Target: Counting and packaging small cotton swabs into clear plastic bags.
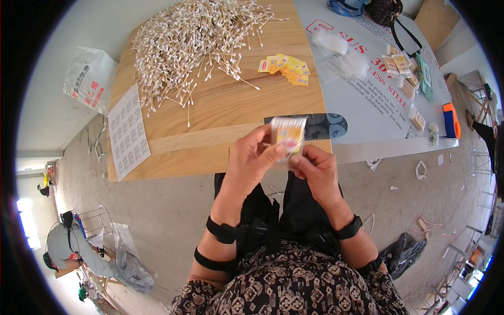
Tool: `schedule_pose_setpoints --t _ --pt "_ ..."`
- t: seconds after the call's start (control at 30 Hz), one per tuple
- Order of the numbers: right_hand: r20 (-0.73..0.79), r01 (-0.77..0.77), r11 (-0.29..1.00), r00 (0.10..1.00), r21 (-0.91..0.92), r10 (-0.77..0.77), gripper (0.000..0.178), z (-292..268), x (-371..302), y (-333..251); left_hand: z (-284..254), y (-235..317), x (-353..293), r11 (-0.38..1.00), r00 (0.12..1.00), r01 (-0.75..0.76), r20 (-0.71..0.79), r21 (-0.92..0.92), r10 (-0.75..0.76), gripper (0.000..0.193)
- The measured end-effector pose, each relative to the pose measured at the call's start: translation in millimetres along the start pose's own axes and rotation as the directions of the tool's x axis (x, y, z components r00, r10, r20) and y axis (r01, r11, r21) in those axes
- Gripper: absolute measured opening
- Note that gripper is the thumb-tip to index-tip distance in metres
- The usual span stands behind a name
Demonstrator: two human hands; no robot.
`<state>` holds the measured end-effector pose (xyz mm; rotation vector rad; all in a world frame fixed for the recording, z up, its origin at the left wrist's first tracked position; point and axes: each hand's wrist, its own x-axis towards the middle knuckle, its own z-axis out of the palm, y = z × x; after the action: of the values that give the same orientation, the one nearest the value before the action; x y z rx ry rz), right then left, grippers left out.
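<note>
workshop, bare grey floor (pixel 173 220), wooden worktable (pixel 236 102), big heap of cotton swabs (pixel 189 47)

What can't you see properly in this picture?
All in the head view:
- Packet: its print is blurred, and the left hand's thumb covers part.
- Left hand: some fingertips are hidden behind the packet.
- Swab pile: upper swabs hide lower ones, and the top edge cuts it off.
- Sheet: its print is too small to read.
- Black bag: cut off by the top edge.

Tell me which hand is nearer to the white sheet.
Left. The left hand, holding the packet, is right of the sheet; the right hand is farther right, at the packet's lower edge.
</note>
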<state>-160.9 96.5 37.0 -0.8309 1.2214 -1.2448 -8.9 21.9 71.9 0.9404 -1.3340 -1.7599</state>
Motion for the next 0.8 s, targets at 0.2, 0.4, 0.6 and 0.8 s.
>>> schedule_pose_setpoints --t 0.2,0.4,0.6,0.8 --pt "-0.136 -0.083 0.915 0.980 0.394 0.147 0.019 -5.2 6.8 0.9 -1.0 -14.4 -12.8 0.997 0.989 0.025 -0.145 0.067 -0.015 0.023" --pt "-0.053 -0.231 0.749 0.941 0.620 0.335 0.022 -7.9 6.6 -6.7 6.2 -10.3 -12.6 0.520 0.805 -0.484 0.125 0.704 0.580 0.027" --pt "-0.111 -0.304 0.800 0.903 0.517 0.415 0.019 -11.8 2.5 -13.0 5.0 -8.7 -9.0 0.485 0.792 -0.482 0.125 0.730 0.598 0.015" --pt "-0.020 0.476 0.732 0.832 -0.488 -0.554 0.017 -6.9 5.6 -34.6 3.1 -2.1 -10.1 0.649 0.871 -0.402 0.050 0.646 0.490 0.013"
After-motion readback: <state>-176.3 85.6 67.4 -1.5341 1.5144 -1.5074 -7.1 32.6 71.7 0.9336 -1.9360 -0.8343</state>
